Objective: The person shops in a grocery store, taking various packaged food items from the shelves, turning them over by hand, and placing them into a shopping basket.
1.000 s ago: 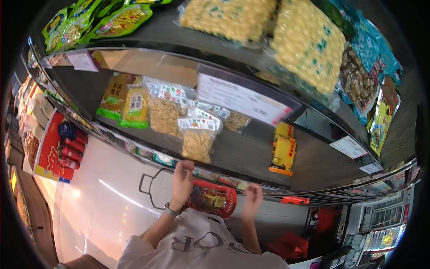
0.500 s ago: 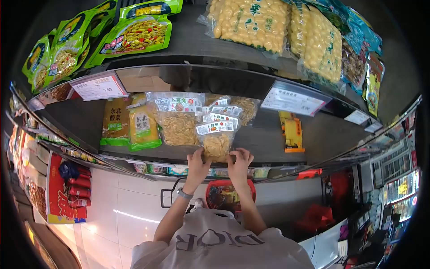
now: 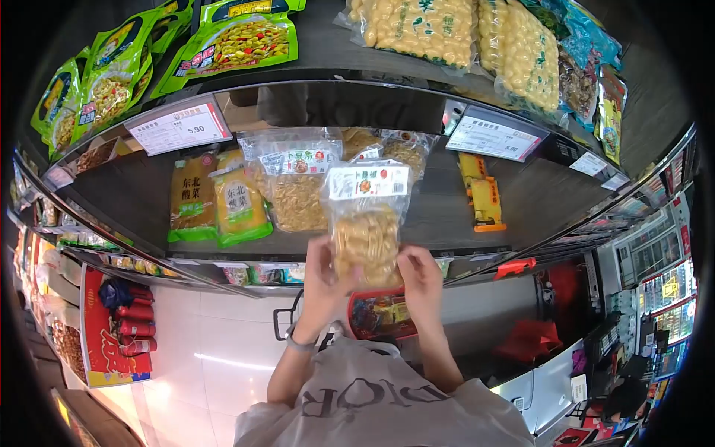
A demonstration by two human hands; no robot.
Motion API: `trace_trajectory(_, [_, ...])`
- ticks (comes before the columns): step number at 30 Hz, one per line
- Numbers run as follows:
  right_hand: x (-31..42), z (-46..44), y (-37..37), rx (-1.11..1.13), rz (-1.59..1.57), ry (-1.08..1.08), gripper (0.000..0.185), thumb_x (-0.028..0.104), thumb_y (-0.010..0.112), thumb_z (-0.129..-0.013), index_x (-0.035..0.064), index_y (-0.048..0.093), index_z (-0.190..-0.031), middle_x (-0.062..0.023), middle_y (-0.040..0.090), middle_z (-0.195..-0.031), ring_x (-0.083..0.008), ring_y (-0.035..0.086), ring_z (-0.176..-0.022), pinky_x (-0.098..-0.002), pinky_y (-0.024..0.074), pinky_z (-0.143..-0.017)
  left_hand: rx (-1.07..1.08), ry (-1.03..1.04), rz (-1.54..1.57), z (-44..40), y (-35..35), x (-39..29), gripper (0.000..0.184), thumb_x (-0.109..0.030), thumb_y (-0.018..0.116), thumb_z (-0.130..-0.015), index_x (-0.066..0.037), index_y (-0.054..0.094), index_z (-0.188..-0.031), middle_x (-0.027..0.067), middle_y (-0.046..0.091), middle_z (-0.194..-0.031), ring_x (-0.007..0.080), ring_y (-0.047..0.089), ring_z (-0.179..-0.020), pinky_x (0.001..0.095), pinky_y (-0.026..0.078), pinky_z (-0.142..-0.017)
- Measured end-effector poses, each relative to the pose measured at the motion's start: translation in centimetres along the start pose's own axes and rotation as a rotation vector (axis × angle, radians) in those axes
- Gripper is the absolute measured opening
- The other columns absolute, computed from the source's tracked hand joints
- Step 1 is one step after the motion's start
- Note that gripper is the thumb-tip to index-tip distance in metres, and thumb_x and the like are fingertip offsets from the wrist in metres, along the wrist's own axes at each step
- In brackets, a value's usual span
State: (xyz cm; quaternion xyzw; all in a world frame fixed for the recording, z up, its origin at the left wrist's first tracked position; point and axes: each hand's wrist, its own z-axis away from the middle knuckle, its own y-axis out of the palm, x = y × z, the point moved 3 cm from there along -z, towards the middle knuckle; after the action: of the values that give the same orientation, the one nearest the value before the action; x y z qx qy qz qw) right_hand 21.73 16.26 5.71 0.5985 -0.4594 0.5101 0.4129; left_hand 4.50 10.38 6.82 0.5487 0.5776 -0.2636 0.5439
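Observation:
A clear food packet (image 3: pixel 366 238) with pale yellow pieces inside and a white header label stands upright in front of the middle shelf, between my two hands. My left hand (image 3: pixel 328 279) is closed on its lower left side, with the thumb across the front. At the lower right edge, my right hand (image 3: pixel 421 277) has its fingers bent against the plastic. Behind it on the shelf is a similar clear packet (image 3: pixel 298 195) of brownish pieces. More clear packets (image 3: pixel 406 153) sit farther back, partly covered by the held one.
Two green-edged packets (image 3: pixel 240 203) are on the shelf's left, and yellow packets (image 3: pixel 486 200) on the right. Price tags (image 3: pixel 181 129) line the upper shelf's edge, below green pouches (image 3: pixel 237 45) and large bags (image 3: pixel 418 33). A red basket (image 3: pixel 357 320) is on the floor below my hands.
The packet has come off the shelf toward me and up, and appears larger. Both hands have moved back with it, away from the shelf edge. The packets behind are more covered.

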Motion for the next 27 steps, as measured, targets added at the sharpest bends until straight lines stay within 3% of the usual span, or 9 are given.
trace_trajectory(3, [1.4,3.1,0.6,0.071,-0.175,-0.069,0.024,-0.001,0.058,-0.094,0.0015,0.047,-0.116,-0.0064,0.057,-0.103,-0.0109,0.055,-0.098,-0.0263,0.0445,-0.086,-0.032,-0.045,0.052,3.4,-0.4,-1.7,0.053,-0.003,0.07,-0.085,-0.001,0.04,-0.129,0.0095,0.054,-0.118,0.0163,0.052,-0.113,0.0309,0.042,-0.097])
trace_trajectory(6, [2.1,5.7,1.5,0.186,-0.389,0.182,0.052,0.002,0.058,-0.094,0.0027,0.03,-0.138,-0.0098,0.056,-0.119,-0.0146,0.054,-0.109,-0.0303,0.0436,-0.094,-0.127,-0.128,0.129,6.1,-0.5,-1.2,0.052,-0.008,0.072,-0.083,-0.001,0.043,-0.125,0.0078,0.056,-0.112,0.0141,0.053,-0.107,0.029,0.042,-0.093])
trace_trajectory(12, [-1.2,8.4,0.1,0.53,-0.307,0.351,0.059,0.008,0.068,-0.09,-0.0013,0.041,-0.141,-0.0096,0.055,-0.131,-0.0155,0.05,-0.121,-0.0327,0.038,-0.104,-0.203,-0.159,0.03,8.2,-0.6,-1.7,0.046,-0.011,0.071,-0.084,-0.001,0.046,-0.121,0.005,0.057,-0.103,0.0125,0.054,-0.098,0.0263,0.042,-0.088])
trace_trajectory(14, [1.2,7.9,0.6,0.526,-0.159,0.073,0.053,0.007,0.068,-0.089,-0.0015,0.047,-0.137,-0.0081,0.059,-0.125,-0.0116,0.053,-0.113,-0.0275,0.0431,-0.094,-0.23,-0.154,-0.011,8.9,-0.1,-2.0,0.049,-0.015,0.073,-0.083,-0.001,0.047,-0.122,0.0047,0.057,-0.103,0.0121,0.054,-0.097,0.0259,0.042,-0.088])
trace_trajectory(19, [-1.4,9.2,0.0,0.536,-0.281,0.232,0.04,0.006,0.069,-0.088,-0.0017,0.058,-0.125,-0.0031,0.065,-0.107,-0.005,0.058,-0.09,-0.0229,0.0469,-0.072,-0.188,-0.112,-0.012,9.8,-0.2,-2.3,0.056,-0.005,0.071,-0.085,0.001,0.04,-0.131,0.0047,0.055,-0.104,0.0132,0.053,-0.101,0.0296,0.043,-0.092])
trace_trajectory(21, [-1.5,9.2,0.2,0.506,-0.297,0.201,0.037,0.007,0.07,-0.087,-0.0016,0.06,-0.122,-0.0013,0.067,-0.099,-0.0039,0.059,-0.081,-0.0232,0.0473,-0.066,-0.132,-0.175,-0.015,10.1,-0.4,-2.0,0.074,-0.011,0.073,-0.085,0.003,0.03,-0.143,0.0135,0.048,-0.125,0.0214,0.049,-0.118,0.0354,0.04,-0.1])
trace_trajectory(24, [0.5,9.1,0.8,0.432,-0.061,-0.004,0.044,0.008,0.07,-0.084,-0.0018,0.06,-0.126,-0.0024,0.068,-0.081,-0.008,0.061,-0.064,-0.0263,0.0493,-0.06,-0.029,0.031,-0.2,9.2,0.4,-3.2,0.097,-0.018,0.077,-0.084,0.003,0.012,-0.152,0.0206,0.026,-0.147,0.0303,0.036,-0.134,0.0414,0.034,-0.109])
trace_trajectory(25, [2.0,8.7,1.1,0.423,0.187,-0.212,0.05,0.01,0.072,-0.081,-0.0022,0.058,-0.128,-0.0035,0.066,-0.076,-0.0113,0.061,-0.06,-0.0269,0.0494,-0.058,0.299,-0.026,-0.855,10.1,-0.7,-2.9,0.116,-0.034,0.078,-0.083,0.002,-0.007,-0.153,0.022,0.005,-0.156,0.0359,0.021,-0.143,0.0451,0.027,-0.114])
trace_trajectory(27, [4.9,8.3,2.1,0.364,0.559,-0.615,0.07,0.016,0.076,-0.072,-0.0035,0.053,-0.135,-0.0063,0.061,-0.067,-0.0192,0.06,-0.053,-0.0293,0.0496,-0.052,0.359,0.017,-0.506,9.3,-0.4,-2.1,0.122,-0.037,0.079,-0.08,-0.008,-0.014,-0.153,0.0205,0.0,-0.158,0.0352,0.013,-0.146,0.0495,0.027,-0.115])
